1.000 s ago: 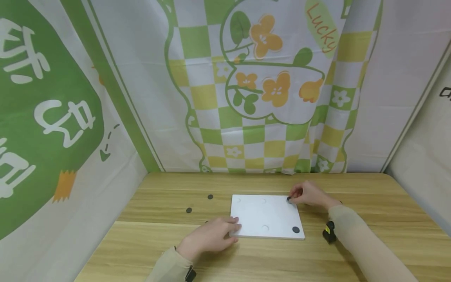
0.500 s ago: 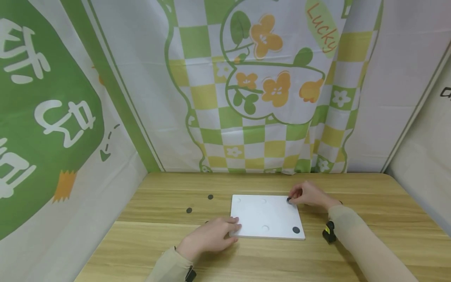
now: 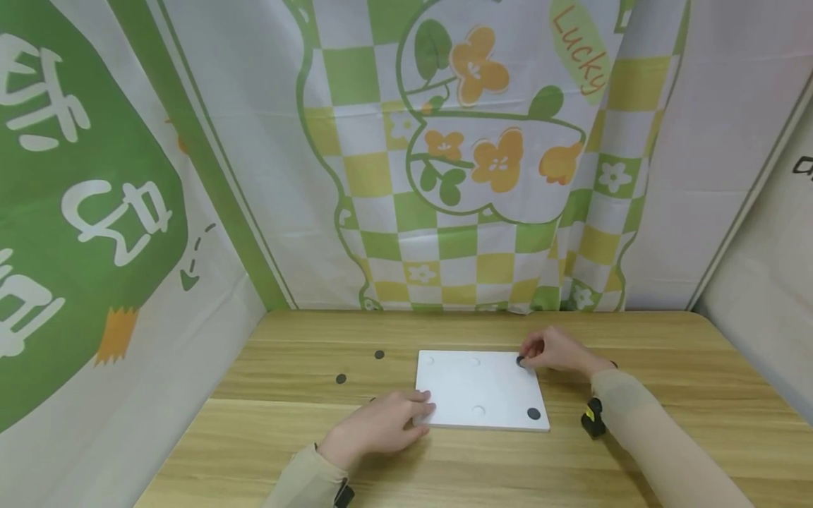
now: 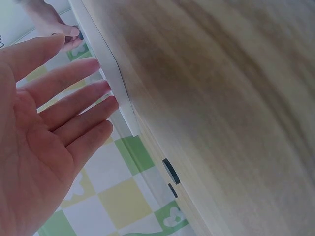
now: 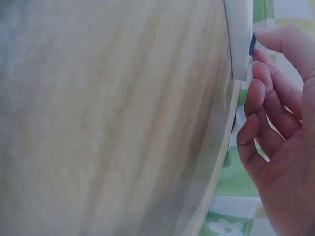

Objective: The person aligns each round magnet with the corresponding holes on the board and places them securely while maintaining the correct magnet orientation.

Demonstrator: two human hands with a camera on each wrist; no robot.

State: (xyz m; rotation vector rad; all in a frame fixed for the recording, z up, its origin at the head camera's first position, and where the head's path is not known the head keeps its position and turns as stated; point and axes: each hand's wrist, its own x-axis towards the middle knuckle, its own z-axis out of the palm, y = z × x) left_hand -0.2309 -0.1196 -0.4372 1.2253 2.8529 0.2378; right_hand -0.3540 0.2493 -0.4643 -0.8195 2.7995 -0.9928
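A white rectangular board (image 3: 451,388) with faint round marks lies on the table. My right hand (image 3: 559,351) pinches a small black disc (image 3: 521,361) between thumb and fingertips at the board's far right corner; the right wrist view shows the disc (image 5: 253,45) edge-on against the board. A second black disc (image 3: 534,414) lies flat near the front right corner. With fingers nearly straight, my left hand (image 3: 381,427) rests on the board's front left corner, hiding that corner. The left wrist view shows its fingertips along the board's edge (image 4: 120,93).
Loose black discs lie on the wooden table (image 3: 305,430) left of the board, one disc (image 3: 379,355) farther back and another disc (image 3: 341,379) nearer. A dark bit shows behind the left hand. A patterned curtain (image 3: 457,243) hangs behind the table.
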